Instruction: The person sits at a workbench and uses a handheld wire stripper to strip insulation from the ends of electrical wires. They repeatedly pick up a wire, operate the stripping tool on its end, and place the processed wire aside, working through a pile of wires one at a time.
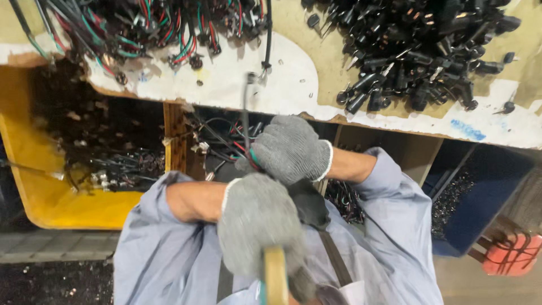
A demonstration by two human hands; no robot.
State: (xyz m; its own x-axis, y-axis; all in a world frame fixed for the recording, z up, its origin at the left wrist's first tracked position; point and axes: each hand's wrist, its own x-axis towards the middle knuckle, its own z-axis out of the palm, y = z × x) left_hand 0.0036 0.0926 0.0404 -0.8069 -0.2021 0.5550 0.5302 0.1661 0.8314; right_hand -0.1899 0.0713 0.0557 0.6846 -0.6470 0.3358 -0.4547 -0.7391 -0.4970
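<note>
Both my hands wear grey knit gloves. My right hand (291, 149) is closed around a thin black cable (245, 116) that stands up from the fist, with red and green wires showing at the grip. My left hand (257, 226), nearer the camera and just below the right, grips a tool with a tan handle (275, 277); its working end is hidden behind the gloves. Something black (307, 203) sits between the two hands. Both hands are held in front of the worn white bench edge (271, 96).
A heap of black plug connectors (418, 51) lies on the bench at top right. A tangle of red, green and black wires (164, 28) lies at top left. Under the bench are a yellow bin (51, 197) with wire scraps, a blue bin (485, 197) and a red object (516, 254).
</note>
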